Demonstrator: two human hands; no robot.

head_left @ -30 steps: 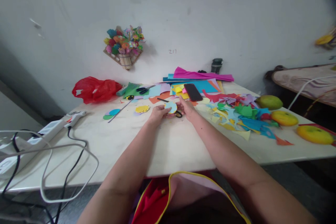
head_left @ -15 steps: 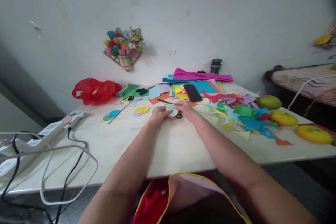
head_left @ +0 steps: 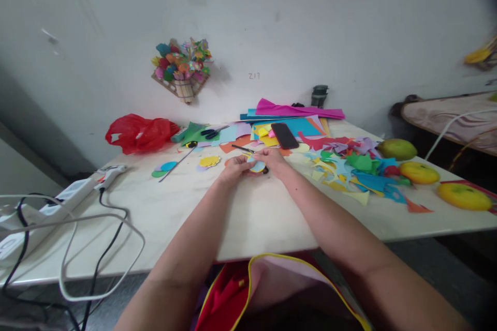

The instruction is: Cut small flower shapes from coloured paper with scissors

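Wall: you faced a white, scuffed wall (head_left: 310, 20) that rose just beyond your left hand (head_left: 233, 168) and your right hand (head_left: 275, 161).
Table: a pale tabletop (head_left: 264, 217) lay under both hands, its near edge toward you.
Ornament: a paper-flower bunch (head_left: 182, 64) hung up and left of your left hand.
Side furniture: a patterned cover (head_left: 446, 119) sat well right of your right hand.
Floor: dark grey floor (head_left: 446, 264) showed below and right of your right hand.
Light: soft and even.

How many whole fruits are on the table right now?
3, on the white table at right: a green oval fruit farthest back, a yellow-orange fruit nearer, a yellow fruit by the right edge. Coloured paper scraps may hide more.
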